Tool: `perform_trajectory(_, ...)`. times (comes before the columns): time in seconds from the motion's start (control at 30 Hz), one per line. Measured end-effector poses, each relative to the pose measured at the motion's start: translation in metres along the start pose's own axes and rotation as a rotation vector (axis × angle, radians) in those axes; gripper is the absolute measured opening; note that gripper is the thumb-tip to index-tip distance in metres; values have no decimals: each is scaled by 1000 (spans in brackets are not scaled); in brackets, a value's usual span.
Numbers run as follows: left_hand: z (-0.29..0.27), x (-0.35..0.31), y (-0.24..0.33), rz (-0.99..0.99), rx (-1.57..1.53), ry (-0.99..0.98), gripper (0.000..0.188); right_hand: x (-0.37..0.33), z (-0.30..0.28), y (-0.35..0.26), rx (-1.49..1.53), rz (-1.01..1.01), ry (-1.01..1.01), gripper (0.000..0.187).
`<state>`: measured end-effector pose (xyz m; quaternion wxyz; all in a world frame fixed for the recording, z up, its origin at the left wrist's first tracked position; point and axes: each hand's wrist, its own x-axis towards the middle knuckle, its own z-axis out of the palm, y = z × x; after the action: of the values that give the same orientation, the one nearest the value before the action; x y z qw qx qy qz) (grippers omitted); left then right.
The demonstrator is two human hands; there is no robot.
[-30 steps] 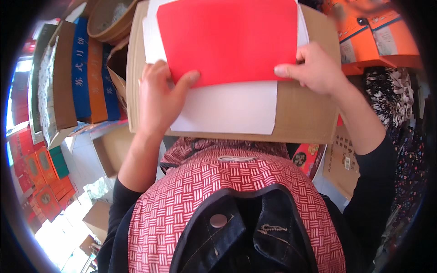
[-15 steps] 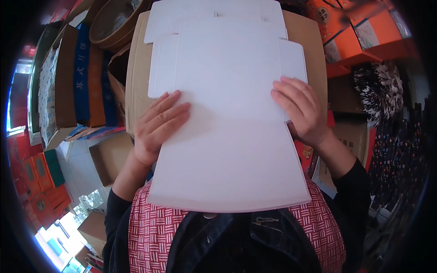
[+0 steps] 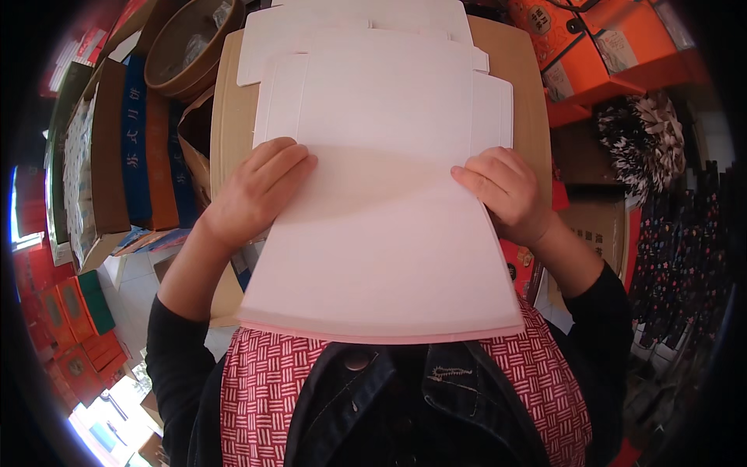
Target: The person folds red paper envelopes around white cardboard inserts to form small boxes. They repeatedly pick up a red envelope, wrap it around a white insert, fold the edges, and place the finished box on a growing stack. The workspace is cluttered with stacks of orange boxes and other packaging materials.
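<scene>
A white die-cut cardboard box blank [image 3: 381,257] with side flaps lies before me, its near part reaching back to my chest. It bends along a line between my hands, and a soft shadow runs across there. My left hand [image 3: 261,191] grips its left edge, fingers curled on top. My right hand [image 3: 506,191] holds the right edge likewise. Both thumbs are hidden. Another white blank [image 3: 264,47] shows under its far end, and a brown cardboard surface [image 3: 529,101] lies beneath both.
Orange gift boxes [image 3: 599,62] stand at the far right, above a bundle of black-and-white patterned material [image 3: 642,144]. On the left are a round brown tub [image 3: 183,47] and a carton with blue and orange packs [image 3: 136,148]. Red and orange boxes [image 3: 78,311] sit farther left.
My fingers have curled from lying flatter to gripping the edges. The blank's near edge has shifted slightly away from me and left, and the bend between my hands looks stronger.
</scene>
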<state>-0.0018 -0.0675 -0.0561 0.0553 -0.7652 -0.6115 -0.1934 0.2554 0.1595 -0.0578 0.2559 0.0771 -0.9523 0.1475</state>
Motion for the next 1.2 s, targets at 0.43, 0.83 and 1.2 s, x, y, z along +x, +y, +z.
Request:
perform_trajectory(0.43,-10,54,-29,-938,-713,-308,12,38,-12,35,610,1072,-440,27)
perform_trajectory(0.83,-6,4,-2,-123,-358,99,28,14,-22,9,222,131,-186,25)
perform_trajectory(1.2,4,3,10,-45,-488,34,28,12,-4,-11,413,108,-110,26)
